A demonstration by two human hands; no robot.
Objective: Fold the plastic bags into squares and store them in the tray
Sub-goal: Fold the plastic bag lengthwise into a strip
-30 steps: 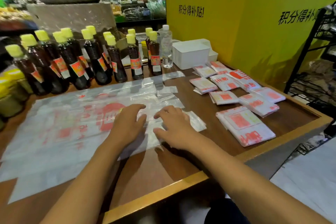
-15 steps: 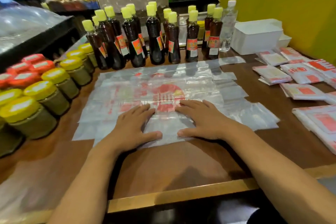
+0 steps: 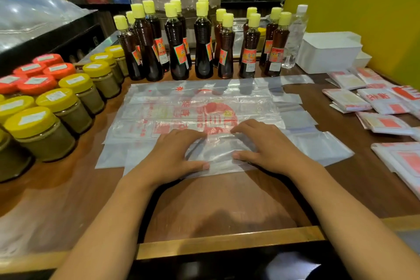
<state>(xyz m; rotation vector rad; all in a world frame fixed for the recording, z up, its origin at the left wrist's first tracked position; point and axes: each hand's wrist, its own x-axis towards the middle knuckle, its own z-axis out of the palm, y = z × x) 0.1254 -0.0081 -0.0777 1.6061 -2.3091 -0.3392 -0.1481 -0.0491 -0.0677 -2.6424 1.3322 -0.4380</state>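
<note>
A person's two bare hands lie side by side on a large clear plastic bag (image 3: 204, 118) printed in red, spread flat on a wooden tabletop (image 3: 218, 202). The left hand (image 3: 172, 154) presses the bag's near edge with fingers nearly straight and thumb stretched toward the other hand. The right hand (image 3: 263, 145) rests just beside it, fingers gently bent with their tips on the film. Neither grip closes around anything; both only press down. Between the thumbs a narrow strip of the near edge appears turned over, though the clear film makes this hard to confirm.

Beyond the bag stands a row of dark sauce bottles (image 3: 200, 45) with yellow caps. Left of the bag sit jars (image 3: 45, 120) with yellow and orange lids. Right of the bag lie several folded bag squares (image 3: 384, 102), and beyond those, at the far right, a white tray (image 3: 327, 54).

The step in hand seems to be flattening the bag and starting a lengthwise fold. To do it well, sweep both palms outward from the centre to push air out, keep the near edge parallel to the far edge, and crease firmly so the slippery film does not spring back
</note>
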